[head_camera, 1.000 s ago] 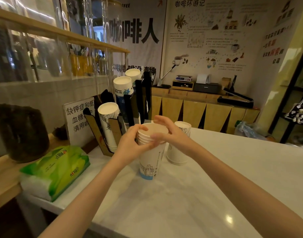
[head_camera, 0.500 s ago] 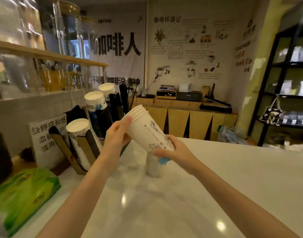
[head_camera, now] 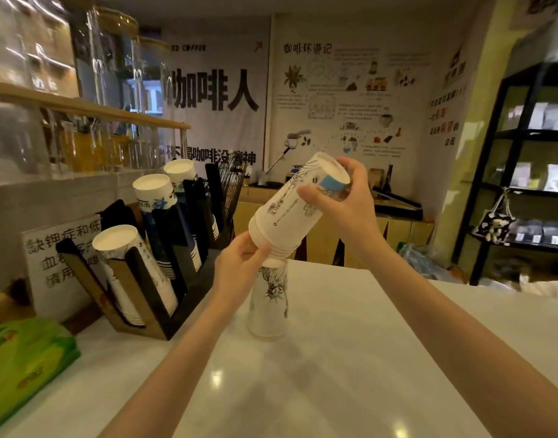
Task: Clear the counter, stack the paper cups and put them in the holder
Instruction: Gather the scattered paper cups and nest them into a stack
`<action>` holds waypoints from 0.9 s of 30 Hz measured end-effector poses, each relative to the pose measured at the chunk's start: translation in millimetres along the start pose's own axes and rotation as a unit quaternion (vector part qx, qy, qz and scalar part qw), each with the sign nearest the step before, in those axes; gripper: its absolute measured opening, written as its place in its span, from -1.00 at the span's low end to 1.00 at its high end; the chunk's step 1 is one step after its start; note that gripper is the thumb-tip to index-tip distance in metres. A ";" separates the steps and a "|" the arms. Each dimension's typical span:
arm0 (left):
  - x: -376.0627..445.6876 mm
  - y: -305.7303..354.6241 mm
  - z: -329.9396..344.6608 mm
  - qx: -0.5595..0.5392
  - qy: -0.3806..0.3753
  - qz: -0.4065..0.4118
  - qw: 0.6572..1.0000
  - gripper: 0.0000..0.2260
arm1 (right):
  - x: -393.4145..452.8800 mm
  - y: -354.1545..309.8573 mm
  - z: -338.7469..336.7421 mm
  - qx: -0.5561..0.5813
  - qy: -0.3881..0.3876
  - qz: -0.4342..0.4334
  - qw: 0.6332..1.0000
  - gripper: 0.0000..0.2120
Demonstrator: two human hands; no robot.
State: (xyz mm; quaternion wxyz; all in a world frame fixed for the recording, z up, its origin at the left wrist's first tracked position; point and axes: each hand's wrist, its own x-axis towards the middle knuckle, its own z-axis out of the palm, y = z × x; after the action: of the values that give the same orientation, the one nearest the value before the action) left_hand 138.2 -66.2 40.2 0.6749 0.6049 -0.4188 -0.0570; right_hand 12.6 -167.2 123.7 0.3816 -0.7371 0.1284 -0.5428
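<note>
**Inspector:** State the position of the cups at the time of observation.

**Assistant:** A nested stack of paper cups (head_camera: pixel 287 213) was held in the air above the table (head_camera: pixel 350 358), tilted with its rims pointing down and to the left and its base up and to the right. The right hand (head_camera: pixel 340 197) was closed around the base end. The left hand (head_camera: pixel 242 263) gripped the rim end from below.

**Inspector:** Was anything left on the table?

**Assistant:** Yes. A second lot of cups (head_camera: pixel 269 301) stood upside down on the table, directly beneath the held stack. Its rims suggested more than one cup, though I could not count them. The held stack's rims were just above its upturned base; I could not tell whether they touched.

**Inspector:** And the holder?

**Assistant:** The cup holder (head_camera: pixel 151 298) stood at the left of the table, well apart from both hands. Its slots already carried several columns of cups, all leaning with bases upward. Neither lot in question was in it.

**Inspector:** Your judgement on progress?

**Assistant:** Partly done. The loose cups appeared gathered into two lots. The likely step in hand was lowering the held stack over the standing one. Remaining, in my view: join the two, then carry the combined stack to a holder slot. A green tissue pack (head_camera: pixel 21 365) also lay at the near left; whether it counted as clutter, I could not say.
</note>
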 end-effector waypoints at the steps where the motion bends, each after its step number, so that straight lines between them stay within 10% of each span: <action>1: -3.0 -1.8 1.3 0.030 0.010 0.000 0.999 -0.67 | 1.1 0.6 2.8 -0.013 -0.006 -0.008 1.000 -0.38; 14: -23.4 -89.2 0.4 0.157 -0.095 -0.154 0.971 -0.75 | -10.5 74.8 45.3 -0.132 -0.120 0.054 0.982 -0.27; 27: -26.0 -109.6 -5.2 0.309 -0.145 -0.136 0.930 -0.56 | -47.3 108.5 52.8 -0.144 -0.155 0.113 0.971 -0.32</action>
State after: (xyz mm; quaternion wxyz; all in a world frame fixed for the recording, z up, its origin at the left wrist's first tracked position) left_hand 171.9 -75.8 -67.0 0.3720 0.8200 -0.4226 -0.1033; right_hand 66.6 -189.6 8.0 0.3453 -0.8403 0.2271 -0.3507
